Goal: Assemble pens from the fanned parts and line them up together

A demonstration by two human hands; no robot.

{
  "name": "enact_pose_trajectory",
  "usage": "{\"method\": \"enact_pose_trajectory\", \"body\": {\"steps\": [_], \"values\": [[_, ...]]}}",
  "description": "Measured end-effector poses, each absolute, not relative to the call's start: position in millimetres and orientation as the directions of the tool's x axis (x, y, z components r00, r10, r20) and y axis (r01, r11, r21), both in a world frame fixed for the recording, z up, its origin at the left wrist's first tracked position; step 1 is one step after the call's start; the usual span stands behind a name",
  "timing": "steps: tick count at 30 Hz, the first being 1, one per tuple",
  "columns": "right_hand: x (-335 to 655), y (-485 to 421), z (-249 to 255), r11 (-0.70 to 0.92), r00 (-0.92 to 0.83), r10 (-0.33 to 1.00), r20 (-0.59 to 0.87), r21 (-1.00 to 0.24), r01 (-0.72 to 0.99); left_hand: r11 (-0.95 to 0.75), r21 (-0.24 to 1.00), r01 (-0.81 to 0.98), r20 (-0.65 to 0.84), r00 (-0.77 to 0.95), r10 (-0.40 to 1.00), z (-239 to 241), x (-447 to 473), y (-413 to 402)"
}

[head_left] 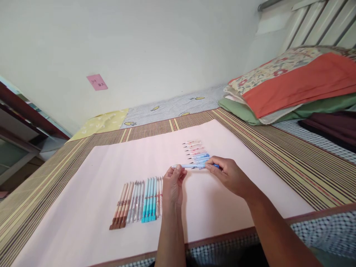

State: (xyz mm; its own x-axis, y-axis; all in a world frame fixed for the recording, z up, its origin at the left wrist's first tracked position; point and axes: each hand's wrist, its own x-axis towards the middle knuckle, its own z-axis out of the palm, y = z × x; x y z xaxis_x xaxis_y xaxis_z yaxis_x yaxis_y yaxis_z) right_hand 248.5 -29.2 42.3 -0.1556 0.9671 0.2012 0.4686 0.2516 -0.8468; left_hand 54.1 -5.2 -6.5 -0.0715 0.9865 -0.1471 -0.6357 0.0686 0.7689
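On screen I log: pink note [96,82], ten o'clock; floral-and-orange bedding [294,83], two o'clock; dark cloth [332,127], three o'clock.

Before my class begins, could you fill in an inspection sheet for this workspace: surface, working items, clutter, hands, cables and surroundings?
Surface: pale pink sheet over a striped mat.
Working items: blue pen in hand; brown-ended pens, clear pens and teal pens side by side; dark-tipped pens in a separate group.
Clutter: orange floral bedding and dark folded cloth, off the sheet.
Hands: left hand pinches the blue pen's pale end; right hand grips toward its darker end.
Cables: nothing seen.
Surroundings: white wall with a pink note.
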Motion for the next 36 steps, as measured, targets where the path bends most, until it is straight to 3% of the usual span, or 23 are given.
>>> {"method": "enact_pose_trajectory", "body": {"steps": [3, 9, 13, 19, 26, 30, 36], "values": [[249, -28, 40, 0.262, -0.148, 0.965, 0.217, -0.834, 0.486, 0.08, 0.753, -0.654, -0.145, -0.046, 0.988, -7, 55, -5], [255, -25, 33, 0.17, -0.164, 0.981, 0.106, -0.877, 0.449, 0.087, 0.69, -0.719, -0.047, 0.075, 0.996, -1, 51, -11], [253, -27, 36, 0.197, -0.16, 0.977, 0.139, -0.875, 0.441, 0.111, 0.668, -0.736, -0.025, 0.127, 0.992, -1, 53, -12], [248, -27, 36, 0.245, -0.163, 0.968, 0.19, -0.849, 0.468, 0.014, 0.763, -0.647, -0.093, -0.089, 0.992, -6, 58, -6], [250, -23, 26, 0.126, -0.192, 0.979, 0.069, -0.943, 0.307, -0.005, 0.761, -0.649, -0.04, -0.055, 0.998, 3, 56, -9], [246, -24, 29, 0.16, -0.159, 0.98, 0.119, -0.947, 0.278, -0.007, 0.737, -0.676, -0.12, -0.142, 0.983, -1, 57, -6], [236, -26, 30, 0.26, -0.064, 0.964, 0.256, -0.88, 0.397, 0.057, 0.686, -0.725, -0.245, -0.157, 0.957, -6, 56, -2]]}}
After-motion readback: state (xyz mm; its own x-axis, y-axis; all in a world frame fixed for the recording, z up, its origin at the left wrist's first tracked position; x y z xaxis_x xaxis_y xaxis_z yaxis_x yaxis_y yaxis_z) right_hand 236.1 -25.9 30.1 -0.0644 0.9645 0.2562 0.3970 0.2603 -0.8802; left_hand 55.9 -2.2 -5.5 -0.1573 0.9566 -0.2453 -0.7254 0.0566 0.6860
